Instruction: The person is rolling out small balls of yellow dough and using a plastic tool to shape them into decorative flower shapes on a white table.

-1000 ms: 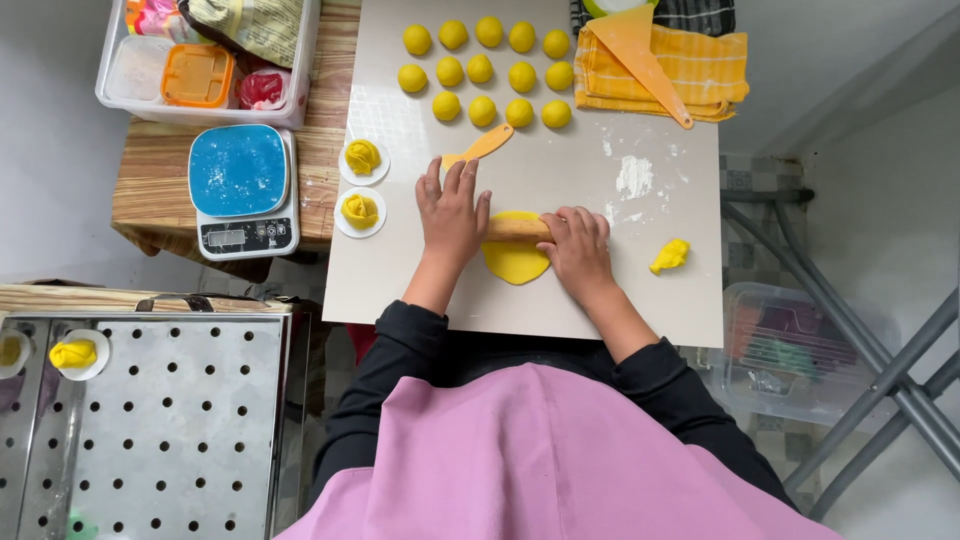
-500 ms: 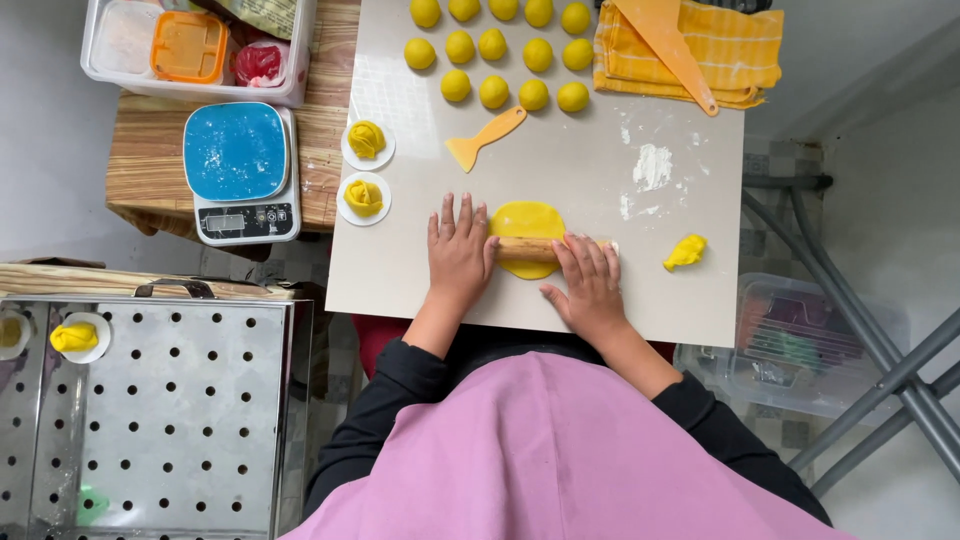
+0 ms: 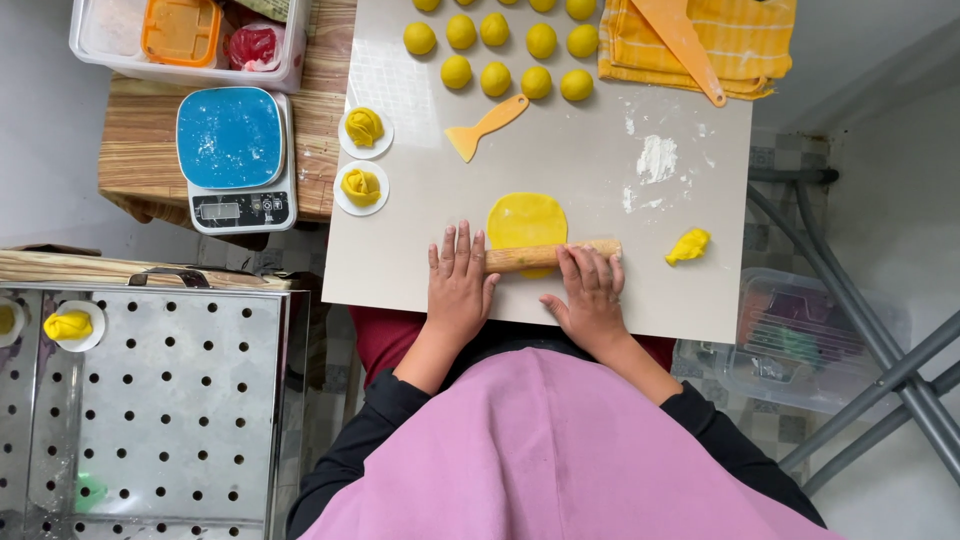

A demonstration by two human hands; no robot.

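Head view: the rolling pin point(image 3: 545, 256) lies crosswise, left to right, over the near edge of the flat yellow dough point(image 3: 527, 220) on the counter point(image 3: 400, 270), with the left hand point(image 3: 458, 283) and right hand point(image 3: 592, 292) pressing flat and open-fingered on its ends. Ahead lie a scraper point(image 3: 486, 127) and dough balls point(image 3: 497, 78); a dough scrap point(image 3: 688, 246) sits right. The counter's near edge is just behind the hands.

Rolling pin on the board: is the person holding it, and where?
Both hands press flat on the wooden rolling pin: left hand on one end, right hand on the other.
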